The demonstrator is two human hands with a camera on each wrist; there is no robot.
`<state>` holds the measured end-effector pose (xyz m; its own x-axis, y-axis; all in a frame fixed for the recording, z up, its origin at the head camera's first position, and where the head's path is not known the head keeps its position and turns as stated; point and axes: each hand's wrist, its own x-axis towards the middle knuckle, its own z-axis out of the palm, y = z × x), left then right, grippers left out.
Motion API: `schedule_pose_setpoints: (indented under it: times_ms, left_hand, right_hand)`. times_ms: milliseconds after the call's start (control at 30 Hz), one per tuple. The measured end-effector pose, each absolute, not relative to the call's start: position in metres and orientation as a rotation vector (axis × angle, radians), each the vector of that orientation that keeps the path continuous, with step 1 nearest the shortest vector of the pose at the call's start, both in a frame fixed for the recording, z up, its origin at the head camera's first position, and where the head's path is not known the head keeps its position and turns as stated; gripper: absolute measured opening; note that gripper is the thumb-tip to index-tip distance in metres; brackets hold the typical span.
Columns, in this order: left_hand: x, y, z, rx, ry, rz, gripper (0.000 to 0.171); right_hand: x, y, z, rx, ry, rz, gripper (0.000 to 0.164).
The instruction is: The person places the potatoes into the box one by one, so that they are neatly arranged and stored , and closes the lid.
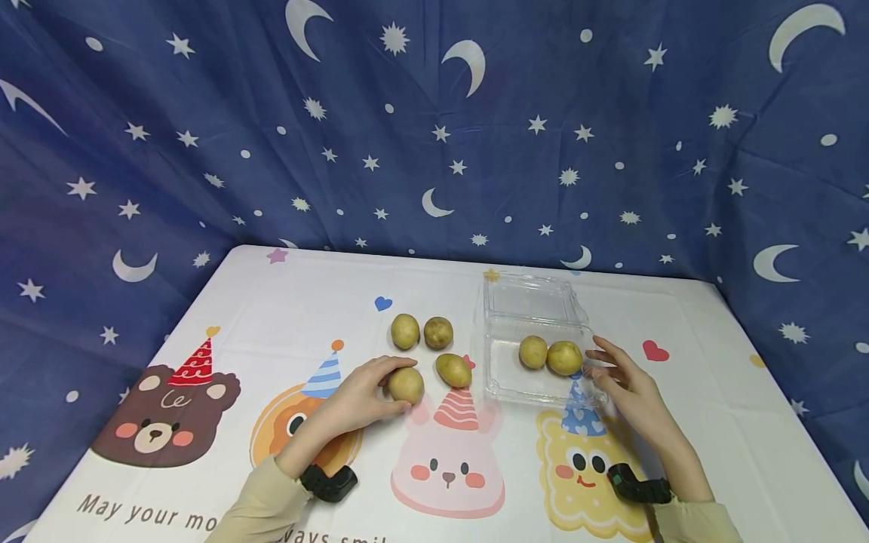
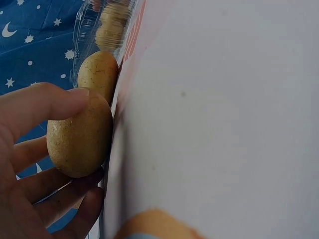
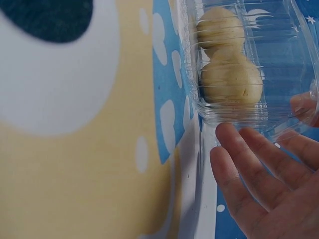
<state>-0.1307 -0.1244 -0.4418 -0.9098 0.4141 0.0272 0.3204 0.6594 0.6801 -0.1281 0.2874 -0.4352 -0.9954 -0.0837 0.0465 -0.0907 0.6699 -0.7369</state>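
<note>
My left hand point(image 1: 366, 392) grips a potato point(image 1: 406, 385) from its left side, thumb at the near side and fingers round the far side. In the left wrist view, the thumb lies over this potato point(image 2: 79, 142) and the other fingers curl beneath it, close against the tabletop. A clear plastic clamshell container point(image 1: 502, 377) lies with its lid point(image 1: 532, 298) folded back. Two potatoes point(image 1: 532, 352) sit inside, toward its right end. At the container's right edge, my right hand point(image 1: 627, 388) holds the rim between thumb and fingers; the fingers point(image 3: 254, 164) stay outside the ribbed wall.
Three loose potatoes stand near the left hand: one point(image 1: 405, 332) behind it, one point(image 1: 437, 332) beside that, and one point(image 1: 453, 370) between the hand and the container. A printed white cloth point(image 1: 319, 294) covers the table. A starry blue curtain point(image 1: 407, 151) hangs behind.
</note>
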Motion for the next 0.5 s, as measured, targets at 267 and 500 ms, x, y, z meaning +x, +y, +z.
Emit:
schedule_pose_setpoints:
  times_ms: [267, 500]
  left_hand:
    - [-0.1306, -0.1243, -0.4429, 0.608, 2.751, 1.094, 0.057]
    - [-0.1304, -0.1242, -0.4429, 0.604, 2.757, 1.104, 0.057]
  right_hand:
    - [-0.1283, 0.2881, -0.4361, 0.167, -2.853, 1.272, 0.054]
    - [-0.1279, 0.2877, -0.4352, 0.162, -2.853, 1.273, 0.054]
